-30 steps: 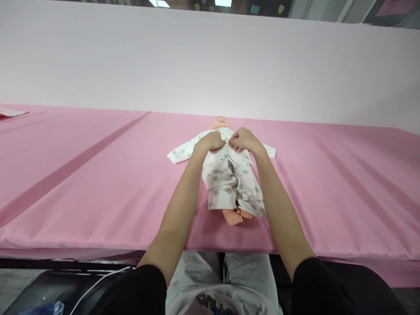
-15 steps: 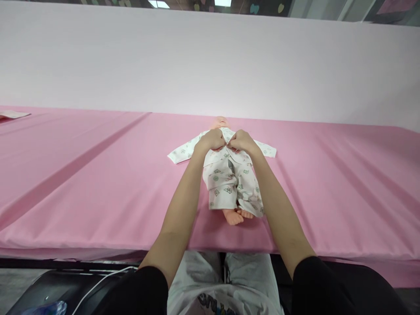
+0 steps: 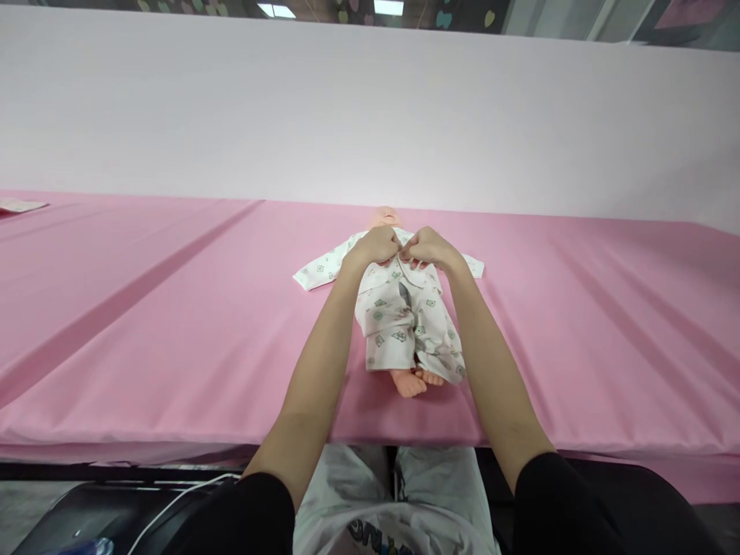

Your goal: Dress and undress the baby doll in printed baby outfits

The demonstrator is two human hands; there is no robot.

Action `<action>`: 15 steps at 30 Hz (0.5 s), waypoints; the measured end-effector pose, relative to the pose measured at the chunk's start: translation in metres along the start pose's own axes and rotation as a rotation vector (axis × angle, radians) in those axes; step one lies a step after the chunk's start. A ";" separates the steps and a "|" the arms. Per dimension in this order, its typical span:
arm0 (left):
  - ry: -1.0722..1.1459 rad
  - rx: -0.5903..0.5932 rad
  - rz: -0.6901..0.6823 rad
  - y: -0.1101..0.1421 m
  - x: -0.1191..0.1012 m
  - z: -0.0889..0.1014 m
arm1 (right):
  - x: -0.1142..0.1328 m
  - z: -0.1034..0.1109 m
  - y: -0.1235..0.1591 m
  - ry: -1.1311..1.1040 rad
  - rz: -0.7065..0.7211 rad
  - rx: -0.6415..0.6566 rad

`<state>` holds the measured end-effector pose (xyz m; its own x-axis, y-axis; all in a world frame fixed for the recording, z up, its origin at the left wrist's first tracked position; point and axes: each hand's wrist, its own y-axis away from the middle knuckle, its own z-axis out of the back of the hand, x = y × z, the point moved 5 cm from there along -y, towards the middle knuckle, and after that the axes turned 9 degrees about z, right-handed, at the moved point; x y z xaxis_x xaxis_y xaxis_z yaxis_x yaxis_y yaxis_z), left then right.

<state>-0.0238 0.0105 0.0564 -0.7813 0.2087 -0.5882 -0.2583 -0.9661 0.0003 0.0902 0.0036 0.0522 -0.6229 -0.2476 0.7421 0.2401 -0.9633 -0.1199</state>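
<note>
A baby doll (image 3: 408,381) lies on its back on the pink table cover (image 3: 173,308), feet toward me, head (image 3: 386,215) at the far end. It wears a white printed top and trousers (image 3: 405,324), with both sleeves spread out sideways. My left hand (image 3: 373,248) and my right hand (image 3: 425,247) meet over the doll's chest. Each hand is closed in a pinch on one front edge of the top, knuckles almost touching. The fingertips and the chest under them are hidden.
A pale wall (image 3: 370,116) rises behind the table. A flat pale item (image 3: 20,206) lies at the far left edge. Below the front edge are my light trousers (image 3: 393,501), a dark object (image 3: 116,516) and a white cable (image 3: 173,497).
My two hands have drawn slightly closer together over the doll's chest. The doll and its clothes lie as before.
</note>
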 end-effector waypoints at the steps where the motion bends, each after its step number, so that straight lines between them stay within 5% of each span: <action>1: -0.005 -0.010 0.008 0.000 0.000 0.001 | 0.000 0.000 0.001 0.003 -0.006 0.026; 10: -0.269 -0.098 0.195 0.005 0.003 0.005 | -0.014 -0.012 -0.010 0.034 -0.043 0.003; 13: -0.215 -0.114 0.197 0.004 0.013 0.006 | -0.019 0.002 -0.004 -0.186 -0.053 0.029; 15: -0.135 -0.178 0.251 0.006 0.031 0.016 | -0.038 0.026 0.005 -0.324 -0.079 -0.066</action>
<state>-0.0590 0.0142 0.0511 -0.8792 -0.0328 -0.4753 0.0461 -0.9988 -0.0163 0.1340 0.0113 0.0407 -0.3662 -0.1367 0.9204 0.1450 -0.9855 -0.0887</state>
